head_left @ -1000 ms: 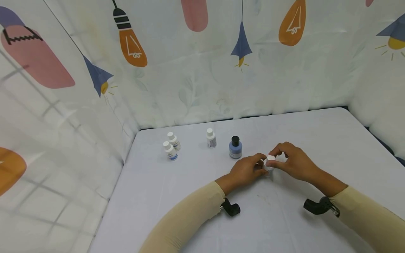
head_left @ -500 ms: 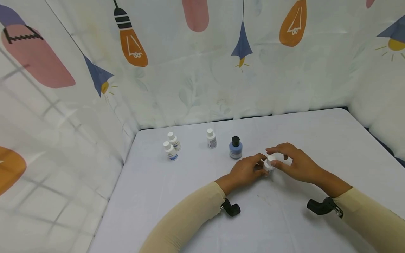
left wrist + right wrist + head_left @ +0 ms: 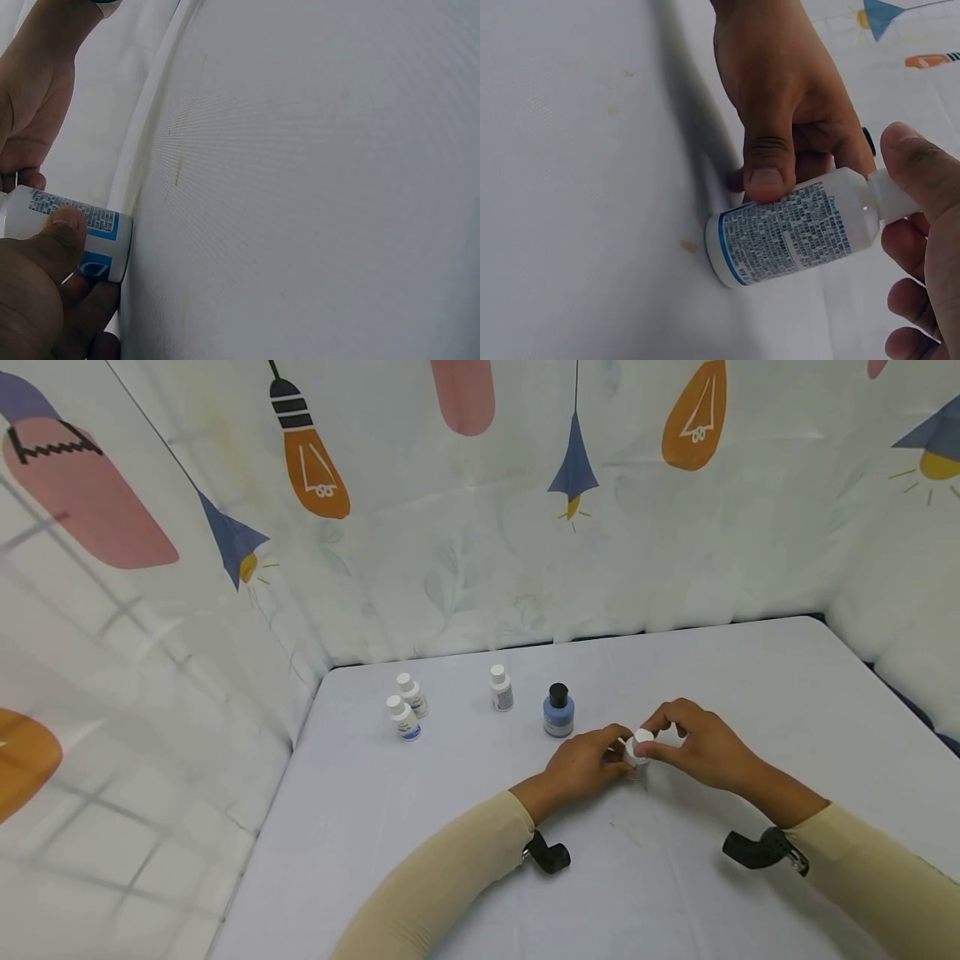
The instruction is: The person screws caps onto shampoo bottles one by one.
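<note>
A small white bottle (image 3: pixel 787 232) with a blue-edged printed label stands upright on the table in front of me. My left hand (image 3: pixel 581 764) grips its body from the left; in the left wrist view the thumb (image 3: pixel 67 225) lies across the label. From the right, my right hand (image 3: pixel 705 747) pinches the white cap (image 3: pixel 891 196) between thumb and forefinger. The cap sits on the bottle's neck. Part of the bottle is hidden behind the fingers in the head view.
Left of my hands stands a blue bottle (image 3: pixel 558 714) with a black cap. Farther left are a white bottle (image 3: pixel 502 692) and two more close together, a front one (image 3: pixel 405 722) and a rear one (image 3: pixel 414 697). Printed fabric (image 3: pixel 465 552) hangs behind the white-covered table (image 3: pixel 360 827).
Half a second ago my right fingers were spread apart at the cap; now they have closed on it again, as they were a second ago. The left hand and bottle have stayed in place.
</note>
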Motion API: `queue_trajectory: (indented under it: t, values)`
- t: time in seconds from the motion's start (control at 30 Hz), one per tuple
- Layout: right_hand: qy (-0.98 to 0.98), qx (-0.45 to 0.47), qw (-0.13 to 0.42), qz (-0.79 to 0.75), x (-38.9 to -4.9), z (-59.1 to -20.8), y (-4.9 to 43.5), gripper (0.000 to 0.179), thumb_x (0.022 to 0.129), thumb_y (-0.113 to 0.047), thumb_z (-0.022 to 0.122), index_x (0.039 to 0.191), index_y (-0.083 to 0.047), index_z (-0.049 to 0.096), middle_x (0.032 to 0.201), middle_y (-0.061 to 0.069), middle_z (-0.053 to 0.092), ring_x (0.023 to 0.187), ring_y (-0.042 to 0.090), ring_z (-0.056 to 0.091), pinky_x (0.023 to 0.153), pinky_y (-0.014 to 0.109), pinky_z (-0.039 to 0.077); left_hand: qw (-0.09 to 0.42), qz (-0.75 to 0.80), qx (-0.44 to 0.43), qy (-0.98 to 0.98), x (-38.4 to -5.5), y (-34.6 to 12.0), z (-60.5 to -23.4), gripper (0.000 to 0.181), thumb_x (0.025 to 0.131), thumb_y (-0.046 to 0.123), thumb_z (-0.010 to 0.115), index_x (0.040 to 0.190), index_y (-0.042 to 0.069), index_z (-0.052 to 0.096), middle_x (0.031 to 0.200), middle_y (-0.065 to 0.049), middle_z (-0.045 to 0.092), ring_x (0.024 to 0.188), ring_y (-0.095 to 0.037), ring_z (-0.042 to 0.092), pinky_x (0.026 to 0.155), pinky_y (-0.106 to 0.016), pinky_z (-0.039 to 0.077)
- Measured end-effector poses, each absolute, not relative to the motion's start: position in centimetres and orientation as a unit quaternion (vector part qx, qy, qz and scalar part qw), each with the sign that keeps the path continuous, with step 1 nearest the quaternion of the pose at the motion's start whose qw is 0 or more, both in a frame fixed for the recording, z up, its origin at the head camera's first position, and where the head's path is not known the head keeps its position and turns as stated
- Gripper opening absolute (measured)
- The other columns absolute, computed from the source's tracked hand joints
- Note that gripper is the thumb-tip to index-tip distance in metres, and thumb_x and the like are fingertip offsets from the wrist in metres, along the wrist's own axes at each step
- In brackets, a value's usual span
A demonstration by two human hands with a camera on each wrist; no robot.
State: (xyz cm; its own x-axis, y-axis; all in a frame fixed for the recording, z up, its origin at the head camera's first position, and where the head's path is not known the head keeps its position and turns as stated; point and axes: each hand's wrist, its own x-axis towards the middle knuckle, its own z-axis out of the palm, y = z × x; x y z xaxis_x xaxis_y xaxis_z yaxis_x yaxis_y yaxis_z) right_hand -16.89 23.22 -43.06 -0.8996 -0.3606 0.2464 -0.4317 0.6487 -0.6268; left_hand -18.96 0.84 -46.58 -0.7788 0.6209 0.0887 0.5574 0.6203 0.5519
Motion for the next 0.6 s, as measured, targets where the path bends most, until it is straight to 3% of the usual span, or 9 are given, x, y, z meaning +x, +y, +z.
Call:
queue_trajectory:
  t: [0.1, 0.17, 0.37, 0.47, 0.6]
  values:
    - [-0.908, 0.204, 0.036, 0.363, -16.9, -42.9, 23.1, 0.028, 0.085, -0.042, 0.085, 0.096, -0.023, 0.067, 0.101, -0.005, 0.062, 0.097, 0.025, 0.055, 0.083, 0.039, 0.043, 0.057, 0.291, 0.325, 0.898, -18.9, 0.8, -46.4, 0.045, 0.096, 0.036, 0.074, 0.136, 0.024, 0.056, 0.119, 0.009, 0.072, 0.11, -0.001, 0.063, 0.088, -0.018, 0.048]
    - [-0.908, 0.212, 0.039, 0.36, -16.7, -43.0, 23.2, 0.032, 0.085, -0.042, 0.085, 0.104, -0.021, 0.069, 0.105, -0.005, 0.062, 0.099, 0.023, 0.054, 0.083, 0.039, 0.043, 0.061, 0.293, 0.324, 0.897, -18.8, 0.8, -46.4, 0.045, 0.096, 0.036, 0.073, 0.136, 0.025, 0.056, 0.12, 0.009, 0.072, 0.111, -0.002, 0.063, 0.088, -0.018, 0.048]
    - [-0.878, 0.317, 0.1, 0.345, -16.7, -43.2, 23.9, 0.044, 0.091, -0.011, 0.079, 0.133, -0.016, 0.065, 0.12, -0.005, 0.066, 0.098, 0.015, 0.053, 0.076, 0.03, 0.044, 0.067, 0.29, 0.324, 0.898, -18.7, 0.8, -46.2, 0.045, 0.097, 0.035, 0.072, 0.137, 0.024, 0.055, 0.123, 0.008, 0.071, 0.114, -0.002, 0.063, 0.091, -0.019, 0.048]
    - [-0.862, 0.359, 0.118, 0.339, -17.0, -43.4, 24.1, 0.044, 0.091, 0.001, 0.075, 0.132, -0.014, 0.067, 0.122, -0.005, 0.066, 0.103, 0.013, 0.055, 0.076, 0.03, 0.047, 0.065, 0.288, 0.324, 0.899, -18.8, 0.7, -46.2, 0.046, 0.096, 0.036, 0.072, 0.137, 0.023, 0.055, 0.123, 0.008, 0.071, 0.114, -0.002, 0.063, 0.091, -0.019, 0.048]
    - [-0.866, 0.352, 0.124, 0.332, -17.1, -43.6, 24.2, 0.035, 0.091, -0.002, 0.076, 0.123, -0.015, 0.071, 0.118, -0.007, 0.065, 0.098, 0.015, 0.057, 0.073, 0.029, 0.048, 0.064, 0.288, 0.326, 0.898, -18.8, 0.7, -46.2, 0.046, 0.096, 0.036, 0.072, 0.138, 0.023, 0.055, 0.123, 0.009, 0.071, 0.114, -0.002, 0.062, 0.091, -0.019, 0.048]
